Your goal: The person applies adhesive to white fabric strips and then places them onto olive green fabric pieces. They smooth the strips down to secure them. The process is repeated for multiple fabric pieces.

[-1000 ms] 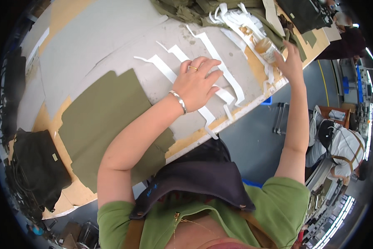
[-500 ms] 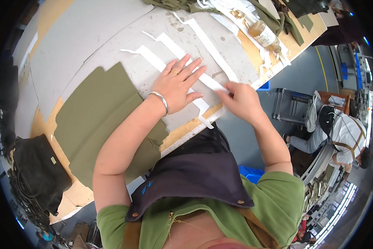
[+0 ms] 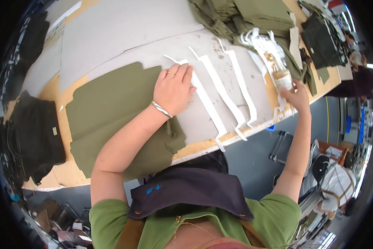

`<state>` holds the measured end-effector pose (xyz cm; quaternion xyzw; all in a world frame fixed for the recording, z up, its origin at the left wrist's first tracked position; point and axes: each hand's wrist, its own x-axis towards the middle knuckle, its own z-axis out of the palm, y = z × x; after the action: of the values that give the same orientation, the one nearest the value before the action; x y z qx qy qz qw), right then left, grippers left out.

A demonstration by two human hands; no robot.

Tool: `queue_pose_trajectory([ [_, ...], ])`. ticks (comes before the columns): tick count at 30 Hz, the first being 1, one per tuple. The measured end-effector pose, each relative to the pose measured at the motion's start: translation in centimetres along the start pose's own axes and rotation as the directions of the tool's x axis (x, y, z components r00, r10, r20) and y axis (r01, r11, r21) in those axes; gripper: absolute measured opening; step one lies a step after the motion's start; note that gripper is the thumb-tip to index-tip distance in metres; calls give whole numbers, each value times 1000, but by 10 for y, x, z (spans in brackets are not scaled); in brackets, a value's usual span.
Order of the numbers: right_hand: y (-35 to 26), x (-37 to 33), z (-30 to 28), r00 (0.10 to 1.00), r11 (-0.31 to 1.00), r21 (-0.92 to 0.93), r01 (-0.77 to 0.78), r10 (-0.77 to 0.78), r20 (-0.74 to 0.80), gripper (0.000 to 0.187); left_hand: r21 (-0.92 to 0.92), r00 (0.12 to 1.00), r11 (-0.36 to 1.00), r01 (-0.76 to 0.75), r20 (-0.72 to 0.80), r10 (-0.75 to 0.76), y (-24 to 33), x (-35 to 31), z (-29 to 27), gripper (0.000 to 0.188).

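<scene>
Three white fabric strips with bent ends lie side by side across the grey tabletop: a left strip [image 3: 208, 107], a middle strip [image 3: 219, 89] and a right strip [image 3: 241, 76]. My left hand [image 3: 173, 90] rests flat at the upper end of the left strip, its fingers stretched out over the edge of an olive-green fabric panel [image 3: 116, 97]. Over at the table's right, my right hand [image 3: 296, 96] has its fingers around the lower part of a clear bottle [image 3: 283, 77] with brownish contents and a white label.
Crumpled olive cloth [image 3: 261, 18] and a bunch of white strips [image 3: 259, 41] lie at the far right. A black folded stack [image 3: 35, 135] sits at the left edge. Beyond the table, a seated person in white [image 3: 335, 180] is near a metal stand [image 3: 282, 146].
My right hand has left the middle strip and gone right to the bottle, now gripped. My left hand has shifted from the middle strip to the left strip's upper end.
</scene>
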<state>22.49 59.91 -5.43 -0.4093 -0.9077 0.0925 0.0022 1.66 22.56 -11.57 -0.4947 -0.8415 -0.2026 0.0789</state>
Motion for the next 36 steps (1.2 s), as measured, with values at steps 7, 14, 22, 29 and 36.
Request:
queue_pose_trajectory([
  [7,-38,-26,-23,989,992,83,-100,108,-102,64,84,992,988,129,-19,-128,-10,-11,-7,60],
  [14,-78,-2,-2,972,-117,974,193,-111,-206,60,50,977,975,214,-20,-214,-15,-11,-7,55],
  [22,-201,13,58,948,-316,944,-92,-319,-14,47,-8,973,973,229,-19,-229,-24,-9,-14,54],
  [29,-244,22,61,801,-262,921,-287,-592,81,41,-46,971,972,232,-47,-234,-27,-13,-13,53],
  [36,-250,40,80,804,-289,924,-249,-594,31,31,-46,969,971,236,-70,-238,-26,-11,-12,53],
])
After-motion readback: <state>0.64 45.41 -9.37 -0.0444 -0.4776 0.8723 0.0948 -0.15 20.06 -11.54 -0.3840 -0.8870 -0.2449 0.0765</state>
